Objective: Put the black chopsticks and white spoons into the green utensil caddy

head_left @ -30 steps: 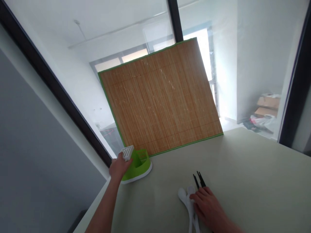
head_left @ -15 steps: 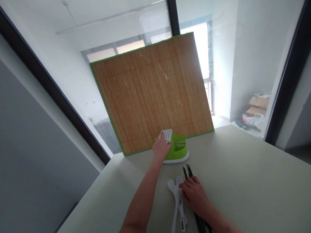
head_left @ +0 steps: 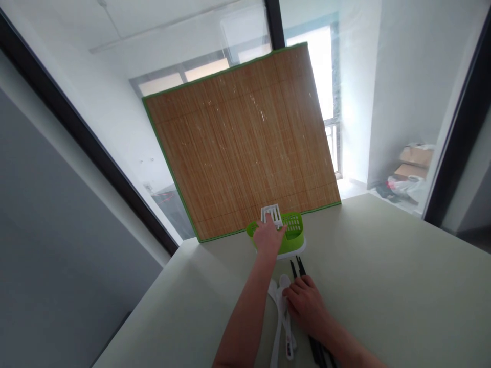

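My left hand (head_left: 268,237) is closed on a white slotted rack (head_left: 275,210) at the green utensil holder (head_left: 293,243). Its thumb reaches out to the right by the rack's edge. The holder has pierced basket walls and a white base, and my hand and forearm cover part of it. Nearer to me, my right hand (head_left: 307,304) lies curled over black chopsticks (head_left: 300,265), whose thin tips point toward the holder. Its fingertips come up against white spoons (head_left: 279,312) that lie crossed beside the chopsticks.
A bamboo mat (head_left: 241,148) with a green border leans upright against the glass behind the holder. Everything stands on a pale table (head_left: 383,286). Behind the glass, cardboard boxes (head_left: 418,156) are piled at the right.
My left hand has moved slightly right, and the white rack has tilted to show more of its slots. The green holder has shifted a little right too. My right hand stays in place.
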{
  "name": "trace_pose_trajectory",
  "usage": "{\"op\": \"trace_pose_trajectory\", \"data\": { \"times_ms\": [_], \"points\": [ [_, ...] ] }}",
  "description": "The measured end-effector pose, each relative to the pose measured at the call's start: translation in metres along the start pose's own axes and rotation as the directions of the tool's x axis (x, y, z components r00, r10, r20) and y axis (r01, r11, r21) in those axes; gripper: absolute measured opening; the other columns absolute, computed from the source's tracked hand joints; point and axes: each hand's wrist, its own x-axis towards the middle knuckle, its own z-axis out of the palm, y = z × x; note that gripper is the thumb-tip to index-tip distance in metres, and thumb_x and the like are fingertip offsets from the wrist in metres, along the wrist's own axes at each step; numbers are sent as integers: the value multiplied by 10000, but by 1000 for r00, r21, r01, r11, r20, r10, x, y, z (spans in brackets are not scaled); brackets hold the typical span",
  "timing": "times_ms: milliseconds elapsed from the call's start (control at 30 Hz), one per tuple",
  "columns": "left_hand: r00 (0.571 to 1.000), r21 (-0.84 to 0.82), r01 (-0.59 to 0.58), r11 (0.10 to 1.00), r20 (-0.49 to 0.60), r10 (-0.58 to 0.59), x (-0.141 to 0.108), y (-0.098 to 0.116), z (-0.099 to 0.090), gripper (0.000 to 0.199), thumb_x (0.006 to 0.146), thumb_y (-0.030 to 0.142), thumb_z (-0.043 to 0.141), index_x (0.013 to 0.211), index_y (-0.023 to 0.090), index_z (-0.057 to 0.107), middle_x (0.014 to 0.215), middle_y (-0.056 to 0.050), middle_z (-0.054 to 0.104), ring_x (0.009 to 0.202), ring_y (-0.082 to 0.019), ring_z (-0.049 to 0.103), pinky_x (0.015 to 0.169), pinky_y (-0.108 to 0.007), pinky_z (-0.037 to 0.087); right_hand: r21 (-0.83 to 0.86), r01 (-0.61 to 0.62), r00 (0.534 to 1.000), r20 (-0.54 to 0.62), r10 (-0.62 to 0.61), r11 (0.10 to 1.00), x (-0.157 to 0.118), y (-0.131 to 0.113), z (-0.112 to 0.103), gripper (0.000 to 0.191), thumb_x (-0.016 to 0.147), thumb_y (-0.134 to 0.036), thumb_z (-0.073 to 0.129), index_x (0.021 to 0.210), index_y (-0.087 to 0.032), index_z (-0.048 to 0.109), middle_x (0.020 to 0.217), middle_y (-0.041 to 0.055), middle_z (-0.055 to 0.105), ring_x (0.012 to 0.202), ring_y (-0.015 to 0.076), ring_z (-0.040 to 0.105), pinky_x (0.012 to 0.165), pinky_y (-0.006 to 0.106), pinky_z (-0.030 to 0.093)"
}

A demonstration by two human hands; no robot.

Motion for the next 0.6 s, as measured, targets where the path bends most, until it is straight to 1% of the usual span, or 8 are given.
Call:
{"op": "trace_pose_trajectory", "data": {
  "times_ms": [100,167,267,333,400,500,600],
  "points": [
    [998,-14,-30,999,-55,29,-8,1,-7,674,741,658,493,1233,197,460,983,-142,550,863,-285,574,666,-347,473,7,-14,1000,-18,14,1000,-1,3,-1,77,796,-158,562,825,-214,605,775,11,616,805,190,486,815,343,274],
    [991,-40,-65,997,-119,60,-14,-4,-13,676,752,649,486,1264,210,445,1117,-165,518,968,-308,538,694,-359,481,8,-51,998,-46,51,999,-2,7,-4,123,799,-142,548,864,-224,613,793,10,624,813,189,493,825,345,271],
    [966,-98,-147,984,-229,122,-29,-18,-21,590,811,573,460,1286,223,442,1304,-148,418,1112,-309,456,779,-379,480,-26,-162,983,-96,159,986,-4,16,-9,180,820,-123,500,916,-225,612,817,17,635,825,191,507,826,344,274],
    [949,-141,-199,970,-274,155,-47,-30,-20,501,839,489,470,1260,217,475,1325,-122,411,1147,-295,429,845,-390,463,-77,-238,967,-115,229,968,-6,21,-12,202,828,-127,479,959,-218,602,836,25,636,831,197,517,802,340,285],
    [941,-193,-246,950,-282,187,-70,-41,-12,420,845,405,495,1217,211,514,1316,-106,427,1152,-280,427,889,-392,443,-140,-293,953,-118,278,946,-8,24,-14,226,820,-138,481,1006,-210,587,871,37,628,852,210,524,786,341,296],
    [940,-306,-305,902,-249,233,-107,-53,10,319,831,306,528,1136,221,568,1244,-89,487,1099,-248,471,891,-367,439,-211,-336,942,-89,325,918,-9,26,-13,266,803,-163,493,1056,-204,565,928,54,602,890,228,528,772,343,315],
    [954,-432,-285,856,-217,208,-132,-61,33,236,811,243,549,1038,235,611,1062,-67,564,985,-207,534,855,-336,449,-241,-371,927,-42,373,897,-11,27,-12,318,793,-181,497,1108,-203,538,962,67,578,910,232,534,765,335,340]
  ]
}}
